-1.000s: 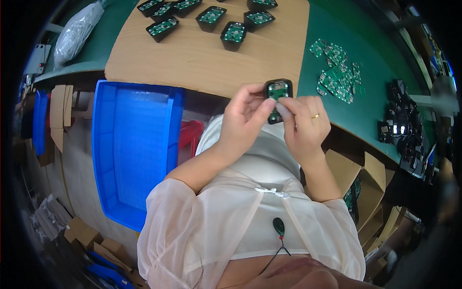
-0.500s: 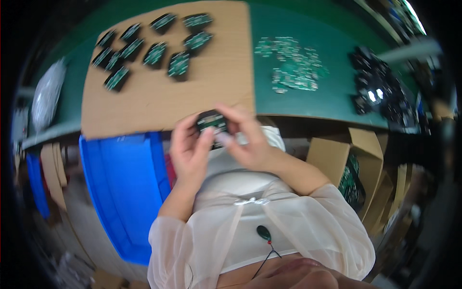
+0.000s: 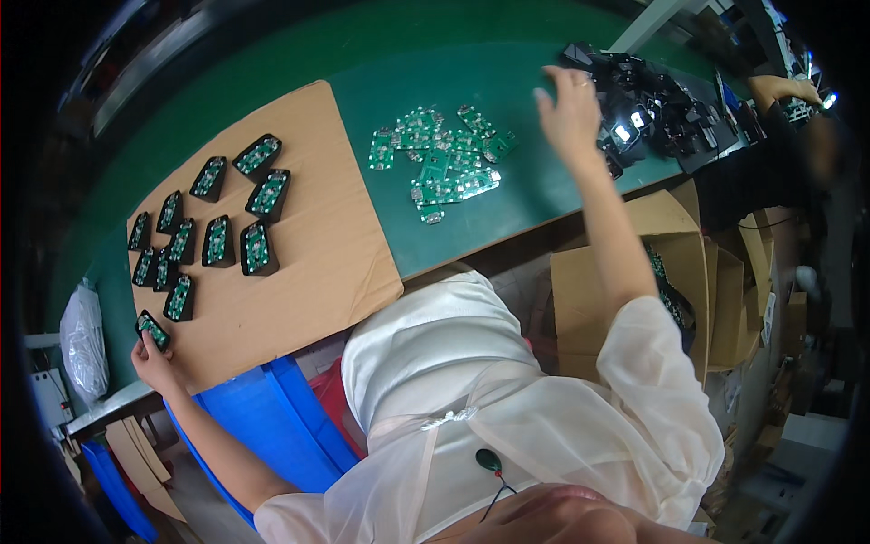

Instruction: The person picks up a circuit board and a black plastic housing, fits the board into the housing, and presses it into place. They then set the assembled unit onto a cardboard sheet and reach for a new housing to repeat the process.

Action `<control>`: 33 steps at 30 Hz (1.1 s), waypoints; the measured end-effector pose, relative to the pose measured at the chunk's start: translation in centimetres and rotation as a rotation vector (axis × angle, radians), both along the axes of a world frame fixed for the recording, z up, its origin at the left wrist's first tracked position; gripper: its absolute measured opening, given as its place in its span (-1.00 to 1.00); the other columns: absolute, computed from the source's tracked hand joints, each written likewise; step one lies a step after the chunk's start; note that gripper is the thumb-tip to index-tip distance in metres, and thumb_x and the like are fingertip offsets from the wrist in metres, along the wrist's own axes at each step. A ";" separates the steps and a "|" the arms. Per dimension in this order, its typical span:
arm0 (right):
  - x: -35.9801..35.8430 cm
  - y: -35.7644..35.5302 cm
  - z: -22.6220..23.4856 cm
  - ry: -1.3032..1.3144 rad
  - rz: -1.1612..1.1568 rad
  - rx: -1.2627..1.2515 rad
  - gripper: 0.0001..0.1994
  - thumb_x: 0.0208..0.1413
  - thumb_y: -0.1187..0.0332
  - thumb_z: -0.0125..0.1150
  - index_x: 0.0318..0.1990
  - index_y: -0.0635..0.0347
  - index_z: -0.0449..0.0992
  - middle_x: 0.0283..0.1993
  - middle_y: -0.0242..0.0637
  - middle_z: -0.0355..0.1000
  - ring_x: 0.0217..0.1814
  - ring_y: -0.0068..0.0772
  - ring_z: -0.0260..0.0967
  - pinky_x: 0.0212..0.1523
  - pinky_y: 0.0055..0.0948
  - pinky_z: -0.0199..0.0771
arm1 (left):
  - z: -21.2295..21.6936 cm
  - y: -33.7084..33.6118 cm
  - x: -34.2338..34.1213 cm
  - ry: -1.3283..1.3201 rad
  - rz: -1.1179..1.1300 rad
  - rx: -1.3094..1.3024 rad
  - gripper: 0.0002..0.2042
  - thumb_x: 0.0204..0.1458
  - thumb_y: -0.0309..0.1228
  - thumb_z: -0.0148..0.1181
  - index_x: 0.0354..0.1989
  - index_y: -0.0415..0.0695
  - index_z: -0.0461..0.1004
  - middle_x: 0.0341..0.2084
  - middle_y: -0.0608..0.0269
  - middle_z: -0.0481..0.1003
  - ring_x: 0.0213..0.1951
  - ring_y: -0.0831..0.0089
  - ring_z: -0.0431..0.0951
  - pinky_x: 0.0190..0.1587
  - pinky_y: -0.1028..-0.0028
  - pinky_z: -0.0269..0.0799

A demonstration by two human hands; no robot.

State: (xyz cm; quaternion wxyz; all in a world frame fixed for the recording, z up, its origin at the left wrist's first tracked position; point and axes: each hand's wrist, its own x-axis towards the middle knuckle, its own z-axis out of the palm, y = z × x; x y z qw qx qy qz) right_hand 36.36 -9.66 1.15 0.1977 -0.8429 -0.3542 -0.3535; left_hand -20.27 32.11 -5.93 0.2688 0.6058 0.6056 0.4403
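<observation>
At the far left, a clear plastic bag (image 3: pixel 83 335) lies at the edge of the green counter (image 3: pixel 535 208). Just right of it, the left hand (image 3: pixel 154 358) rests at the lower left corner of a brown cardboard sheet (image 3: pixel 317 254) spread on the counter. Its grip is closed on a small black housing with a green circuit board inside (image 3: pixel 152 329), thumb and fingers pinching the piece's near end while it lies on or just above the cardboard; which of the 2 cannot be told.

Above and to the right of that piece, a loose group of about 11 like black housings with green boards (image 3: pixel 217 238) lies on the cardboard, most in a cluster near the left edge and 2 or 3 set farther up toward the middle. Below the cardboard, beside the person's white blouse (image 3: pixel 507 399), a blue plastic bin (image 3: pixel 272 426) stands under the counter's edge.

Right of the cardboard, on the bare green surface, a heap of loose green circuit boards (image 3: pixel 439 163) lies scattered, some overlapping.

Farther right, the right hand (image 3: pixel 569 113) is raised over the counter with the fingers spread and the grip open, holding nothing. It is just beside a pile of empty black housings (image 3: pixel 648 109), nearly touching the nearest ones. Below that pile, open brown cardboard boxes (image 3: pixel 671 272) stand off the counter's edge.
</observation>
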 end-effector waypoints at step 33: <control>-19.9 0.7 -0.2 1.557 0.865 0.418 -0.89 -0.01 0.57 0.11 -0.29 0.36 0.42 -0.32 -0.27 0.34 -0.35 -0.58 0.34 -0.39 -0.64 0.37 | 5.5 -31.1 22.7 -0.777 -1.030 -0.521 -0.62 0.07 -0.51 0.00 0.08 -0.31 0.17 -0.08 0.11 0.36 -0.05 0.47 0.36 -0.01 0.50 0.27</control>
